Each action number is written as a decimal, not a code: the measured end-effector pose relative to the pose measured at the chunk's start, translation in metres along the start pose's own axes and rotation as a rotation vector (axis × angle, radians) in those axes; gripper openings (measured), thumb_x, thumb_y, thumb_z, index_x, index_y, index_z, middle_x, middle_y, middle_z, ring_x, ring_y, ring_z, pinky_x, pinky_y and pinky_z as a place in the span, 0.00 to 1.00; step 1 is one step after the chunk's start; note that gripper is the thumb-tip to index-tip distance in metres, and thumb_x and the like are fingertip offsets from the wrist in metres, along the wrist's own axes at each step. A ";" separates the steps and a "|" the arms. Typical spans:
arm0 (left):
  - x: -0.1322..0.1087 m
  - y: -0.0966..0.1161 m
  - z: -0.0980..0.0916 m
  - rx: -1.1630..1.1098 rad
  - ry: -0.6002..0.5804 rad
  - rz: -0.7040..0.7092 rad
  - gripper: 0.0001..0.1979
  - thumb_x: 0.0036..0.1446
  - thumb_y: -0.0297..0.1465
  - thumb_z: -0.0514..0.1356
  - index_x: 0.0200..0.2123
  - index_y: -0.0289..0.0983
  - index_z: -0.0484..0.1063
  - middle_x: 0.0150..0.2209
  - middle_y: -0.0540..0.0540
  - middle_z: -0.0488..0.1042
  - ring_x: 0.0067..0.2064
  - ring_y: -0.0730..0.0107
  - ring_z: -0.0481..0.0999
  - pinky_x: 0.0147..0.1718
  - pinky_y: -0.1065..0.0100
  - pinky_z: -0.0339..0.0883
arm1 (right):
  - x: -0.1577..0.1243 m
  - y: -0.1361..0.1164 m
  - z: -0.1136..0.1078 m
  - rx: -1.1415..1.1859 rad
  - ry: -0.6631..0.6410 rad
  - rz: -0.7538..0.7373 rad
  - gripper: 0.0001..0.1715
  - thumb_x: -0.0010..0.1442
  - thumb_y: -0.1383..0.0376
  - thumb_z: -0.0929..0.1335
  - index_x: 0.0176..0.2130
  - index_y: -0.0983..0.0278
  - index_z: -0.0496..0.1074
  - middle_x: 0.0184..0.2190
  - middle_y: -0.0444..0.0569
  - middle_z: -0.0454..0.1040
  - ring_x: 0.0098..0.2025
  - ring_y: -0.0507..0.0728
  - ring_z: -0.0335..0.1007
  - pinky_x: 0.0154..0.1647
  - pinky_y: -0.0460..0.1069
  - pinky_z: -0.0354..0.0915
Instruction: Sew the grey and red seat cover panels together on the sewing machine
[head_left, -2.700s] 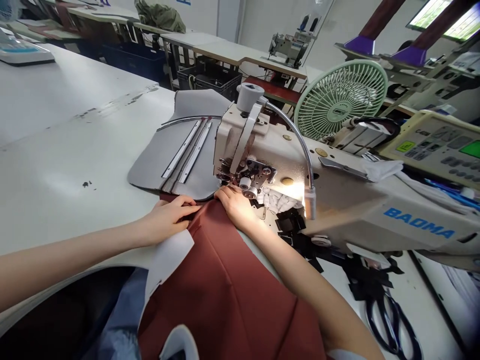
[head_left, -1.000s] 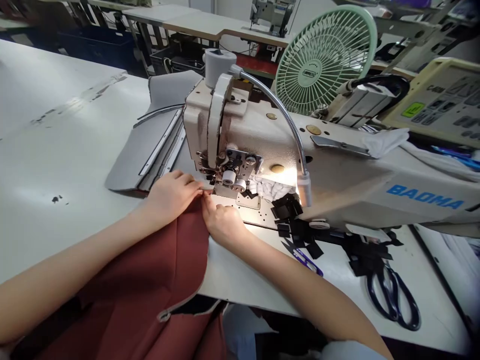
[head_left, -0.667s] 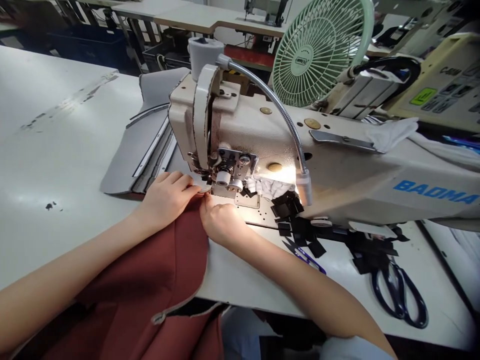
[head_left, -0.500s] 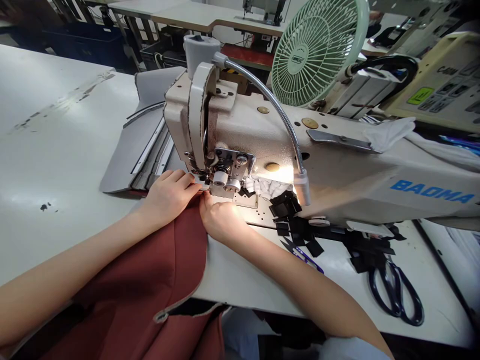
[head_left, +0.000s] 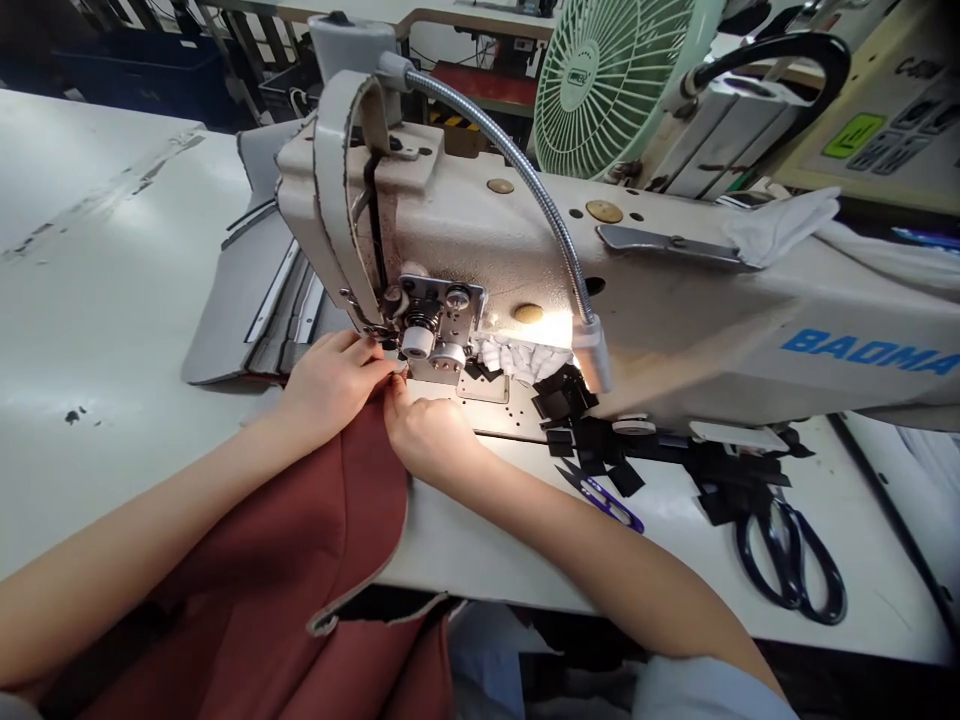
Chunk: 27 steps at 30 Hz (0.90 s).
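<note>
Your left hand (head_left: 334, 388) and right hand (head_left: 431, 432), nearly closed, pinched the maroon fabric (head_left: 289, 540) at its far edge, close by the sewing machine (head_left: 660, 325), seemingly to steady it there; slack hung past the worktop (head_left: 487, 550).

You are in a sewing workshop, and it looks like an industrial one, because a big machine (head_left: 660, 310) with the word BAOMA stands on your white table (head_left: 97, 310), with its own lamp (head_left: 591, 355) and a panel (head_left: 874, 130) with buttons beside it. Near it you have the tools and leftovers of this trade: scissors (head_left: 793, 580), purple snips (head_left: 600, 497), many black scraps (head_left: 592, 445), and red cloth (head_left: 277, 540) at the table's edge. Behind, you can see another worktable (head_left: 472, 12), a blue bin (head_left: 142, 70) and a green fan (head_left: 580, 77).
</note>
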<state>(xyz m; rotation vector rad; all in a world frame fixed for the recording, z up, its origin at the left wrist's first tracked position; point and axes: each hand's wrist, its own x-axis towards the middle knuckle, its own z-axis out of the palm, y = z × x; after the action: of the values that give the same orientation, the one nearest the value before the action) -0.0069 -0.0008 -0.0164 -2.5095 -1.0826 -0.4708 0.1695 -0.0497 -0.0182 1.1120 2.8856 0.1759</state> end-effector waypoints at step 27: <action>-0.013 -0.070 -0.064 -0.112 -0.350 0.301 0.15 0.61 0.26 0.49 0.27 0.41 0.73 0.26 0.48 0.72 0.32 0.64 0.70 0.35 0.62 0.61 | -0.013 -0.009 0.003 0.189 0.040 -0.001 0.34 0.67 0.65 0.62 0.68 0.76 0.57 0.65 0.78 0.58 0.63 0.71 0.59 0.53 0.59 0.62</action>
<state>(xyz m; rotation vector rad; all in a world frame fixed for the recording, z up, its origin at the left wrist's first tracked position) -0.0775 0.0065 0.0474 -2.8619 -0.7829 -0.0064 0.1729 -0.0647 -0.0218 1.1455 2.9899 -0.0772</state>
